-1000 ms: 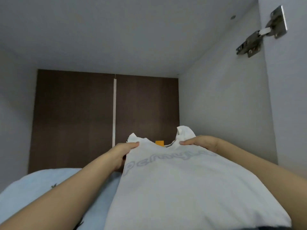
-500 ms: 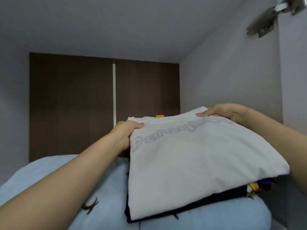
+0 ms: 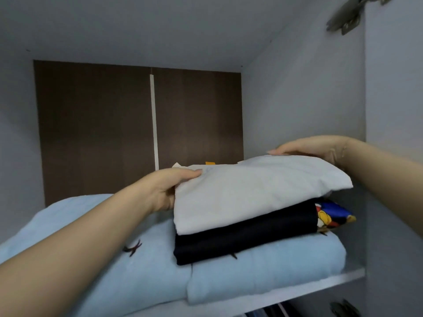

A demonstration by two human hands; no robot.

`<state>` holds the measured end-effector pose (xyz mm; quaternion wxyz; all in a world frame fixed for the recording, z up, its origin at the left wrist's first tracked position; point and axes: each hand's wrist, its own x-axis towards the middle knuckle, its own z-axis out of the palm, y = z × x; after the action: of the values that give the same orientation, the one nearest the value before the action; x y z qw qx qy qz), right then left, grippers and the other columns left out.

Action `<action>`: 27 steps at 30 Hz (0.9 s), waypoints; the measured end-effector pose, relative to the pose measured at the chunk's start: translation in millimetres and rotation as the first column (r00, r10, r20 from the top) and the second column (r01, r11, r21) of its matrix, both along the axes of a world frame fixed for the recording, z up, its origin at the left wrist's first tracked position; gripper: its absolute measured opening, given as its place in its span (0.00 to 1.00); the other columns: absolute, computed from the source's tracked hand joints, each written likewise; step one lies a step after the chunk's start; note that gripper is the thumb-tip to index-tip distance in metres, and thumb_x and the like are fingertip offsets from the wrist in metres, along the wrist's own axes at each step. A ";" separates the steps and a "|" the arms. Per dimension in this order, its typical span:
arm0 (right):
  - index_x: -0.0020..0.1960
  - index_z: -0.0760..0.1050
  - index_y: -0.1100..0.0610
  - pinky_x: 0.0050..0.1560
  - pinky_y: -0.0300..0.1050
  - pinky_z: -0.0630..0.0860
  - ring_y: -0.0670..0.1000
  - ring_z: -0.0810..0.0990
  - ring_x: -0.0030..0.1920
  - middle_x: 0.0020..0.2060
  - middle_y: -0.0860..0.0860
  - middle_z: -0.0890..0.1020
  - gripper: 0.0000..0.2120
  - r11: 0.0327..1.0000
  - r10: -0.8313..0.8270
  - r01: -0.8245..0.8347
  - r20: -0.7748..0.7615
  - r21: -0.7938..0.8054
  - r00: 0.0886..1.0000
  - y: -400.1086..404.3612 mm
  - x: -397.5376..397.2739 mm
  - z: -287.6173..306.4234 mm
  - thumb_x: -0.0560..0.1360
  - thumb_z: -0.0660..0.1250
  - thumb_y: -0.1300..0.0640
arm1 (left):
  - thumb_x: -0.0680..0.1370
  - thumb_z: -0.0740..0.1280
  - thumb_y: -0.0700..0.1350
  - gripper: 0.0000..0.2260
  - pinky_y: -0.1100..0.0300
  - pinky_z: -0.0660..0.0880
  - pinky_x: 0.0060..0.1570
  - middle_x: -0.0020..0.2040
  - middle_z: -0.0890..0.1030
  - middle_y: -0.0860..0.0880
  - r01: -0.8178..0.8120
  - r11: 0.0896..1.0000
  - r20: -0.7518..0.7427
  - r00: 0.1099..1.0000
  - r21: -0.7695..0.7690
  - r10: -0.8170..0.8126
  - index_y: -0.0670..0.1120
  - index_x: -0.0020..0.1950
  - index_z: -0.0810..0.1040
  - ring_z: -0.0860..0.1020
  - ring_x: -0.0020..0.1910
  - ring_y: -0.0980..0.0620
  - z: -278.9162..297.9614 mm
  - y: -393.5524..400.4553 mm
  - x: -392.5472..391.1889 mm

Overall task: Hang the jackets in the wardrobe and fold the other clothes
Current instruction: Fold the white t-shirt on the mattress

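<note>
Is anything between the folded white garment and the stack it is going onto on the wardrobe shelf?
Nothing visible. The white garment, gripped by the left hand and right hand, already lies on the black garment atop the blue bedding.

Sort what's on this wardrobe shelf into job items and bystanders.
Job: white folded shirt, held by left hand and right hand; black folded garment beneath it.
Bystanders: light blue bedding, door hinge, orange tag.
</note>
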<state>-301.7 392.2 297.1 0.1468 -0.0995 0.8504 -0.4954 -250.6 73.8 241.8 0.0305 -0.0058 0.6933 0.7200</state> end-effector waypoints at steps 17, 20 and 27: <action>0.60 0.76 0.64 0.49 0.49 0.79 0.59 0.81 0.49 0.56 0.61 0.81 0.14 0.983 -0.182 0.180 -0.077 -0.029 0.980 -13.2 28.9 2.3 0.77 0.62 0.62 | 0.77 0.64 0.32 0.05 0.54 0.78 0.34 0.36 0.82 0.43 -0.019 0.994 0.080 0.997 0.106 0.010 0.39 0.47 0.78 0.81 0.34 0.47 1.2 2.6 6.3; 0.65 0.74 0.67 0.65 0.57 0.72 0.64 0.76 0.62 0.64 0.65 0.76 0.15 0.939 -0.277 0.310 -0.210 0.145 0.938 -20.3 26.0 0.1 0.80 0.58 0.64 | 0.77 0.61 0.30 0.10 0.52 0.75 0.41 0.44 0.80 0.42 -0.069 0.996 0.064 0.996 0.053 0.065 0.38 0.55 0.77 0.79 0.42 0.45 -4.0 6.7 2.1; 0.59 0.79 0.60 0.45 0.46 0.77 0.56 0.82 0.48 0.53 0.55 0.84 0.19 0.969 -0.238 0.242 -0.084 0.046 0.968 -16.2 28.0 -13.1 0.76 0.69 0.47 | 0.80 0.66 0.41 0.06 0.54 0.79 0.31 0.37 0.84 0.43 -0.089 0.993 0.020 0.996 0.073 0.088 0.40 0.54 0.77 0.83 0.32 0.46 0.2 7.3 1.3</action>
<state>-273.7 376.0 284.0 0.0551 -0.0110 0.8747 -0.4814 -249.3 81.1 242.1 0.0046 -0.0416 0.6651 0.7456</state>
